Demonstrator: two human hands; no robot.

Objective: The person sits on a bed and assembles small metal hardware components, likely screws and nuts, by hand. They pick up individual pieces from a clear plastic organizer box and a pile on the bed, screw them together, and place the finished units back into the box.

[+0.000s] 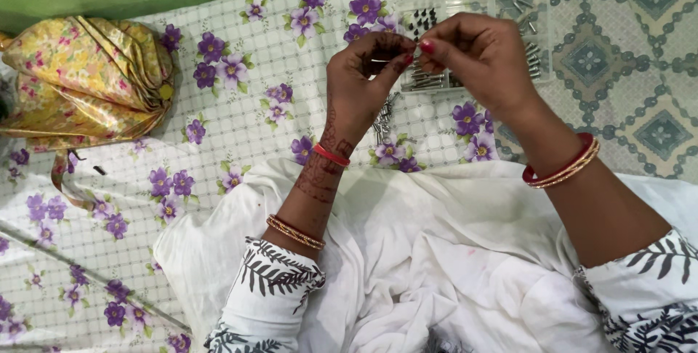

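Left hand [361,84]: raised above the cloth, fingers curled in tight, thumb and forefinger pinched on a thin metal pin [381,60]; only a short sliver of it shows between the fingers.
Right hand [480,55]: meets the left at the fingertips, forefinger and thumb pressed together at the same spot; whether it grips the pin or something smaller cannot be told, since the fingers cover the contact.
Pin: held in the air between both hands, just in front of the clear plastic box [502,4].
Clear plastic box: lies on the sheet behind the hands, divided into compartments of small dark and silver metal parts; its near side is hidden by the hands, its top cut off by the frame.
Loose metal pieces [383,122]: a small heap on the floral sheet [233,106], below the left hand, too small to identify.
White cloth [429,251]: across the lap, under both forearms.
Yellow floral bundle [83,80]: far left, partly cut off.
Bangles [561,171]: red and gold, on the right wrist.
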